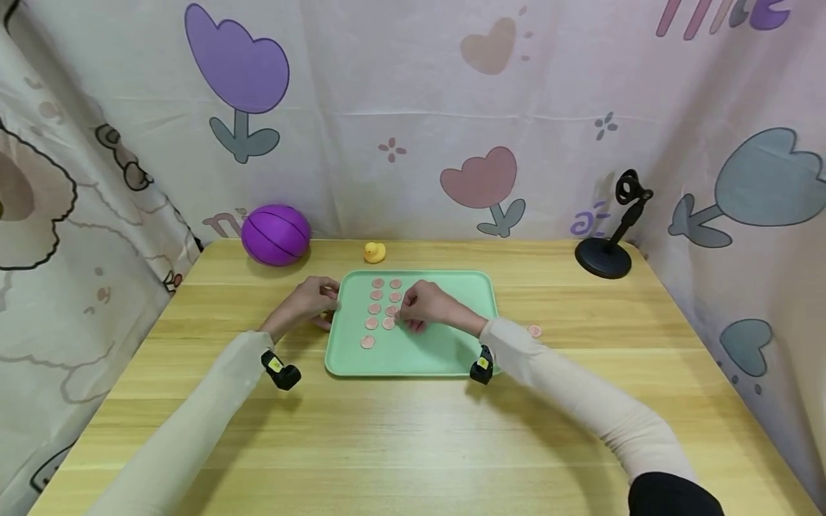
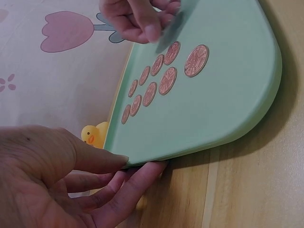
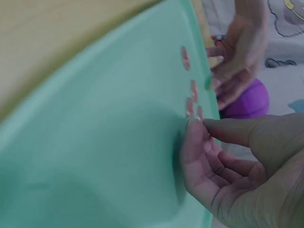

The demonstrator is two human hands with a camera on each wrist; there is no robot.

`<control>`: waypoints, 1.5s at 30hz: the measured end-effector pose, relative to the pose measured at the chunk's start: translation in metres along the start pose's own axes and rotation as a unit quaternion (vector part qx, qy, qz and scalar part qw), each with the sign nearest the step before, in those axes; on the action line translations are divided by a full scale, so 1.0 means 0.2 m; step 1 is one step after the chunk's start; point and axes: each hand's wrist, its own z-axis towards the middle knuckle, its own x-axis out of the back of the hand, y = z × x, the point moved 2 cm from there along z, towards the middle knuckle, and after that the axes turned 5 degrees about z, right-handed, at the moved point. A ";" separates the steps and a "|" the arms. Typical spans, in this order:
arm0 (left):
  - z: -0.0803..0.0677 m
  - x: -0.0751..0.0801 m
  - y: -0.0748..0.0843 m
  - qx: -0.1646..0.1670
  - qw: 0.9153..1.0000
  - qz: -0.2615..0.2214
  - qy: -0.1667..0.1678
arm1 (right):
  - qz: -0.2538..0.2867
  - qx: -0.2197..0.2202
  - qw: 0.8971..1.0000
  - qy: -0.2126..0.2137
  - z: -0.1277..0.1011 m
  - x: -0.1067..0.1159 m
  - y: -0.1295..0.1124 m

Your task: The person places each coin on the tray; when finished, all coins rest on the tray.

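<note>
A mint-green tray [image 1: 445,362] lies on the table with copper-coloured coins [image 1: 368,342] in two rows. At the tray's left edge, my left hand [image 1: 315,301] grips the rim. Its thumb [image 2: 107,160] sits on top and its fingers [image 2: 135,185] reach beneath. My right hand [image 1: 426,307] hovers low over the tray, just right of the coin rows. In the right wrist view, the thumb [image 3: 232,129] and index finger meet close by the coins, the other fingers curled. I cannot tell whether a coin is pinched there.
A single coin [image 1: 534,330] lies on the wooden table right of the tray, near the right sleeve. Behind the tray stand a yellow rubber duck [image 1: 374,252] and a purple ball [image 1: 276,235]. A black stand [image 1: 603,256] is at the back right, before a printed curtain [image 1: 361,179].
</note>
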 end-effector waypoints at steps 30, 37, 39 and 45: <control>0.01 0.01 -0.03 0.009 1.000 -0.007 0.006 | -0.131 0.026 0.991 0.010 -0.54 0.72 0.38; 0.01 0.01 -0.03 0.006 1.000 -0.009 0.009 | -0.123 -0.055 0.989 -0.059 -0.68 0.72 0.48; 0.00 0.01 -0.03 0.004 1.000 -0.011 0.015 | -0.110 -0.055 0.991 -0.052 -0.69 0.70 0.50; 0.01 -0.01 -0.02 0.003 0.999 -0.011 0.030 | -0.081 -0.035 0.996 -0.017 -0.69 0.65 0.53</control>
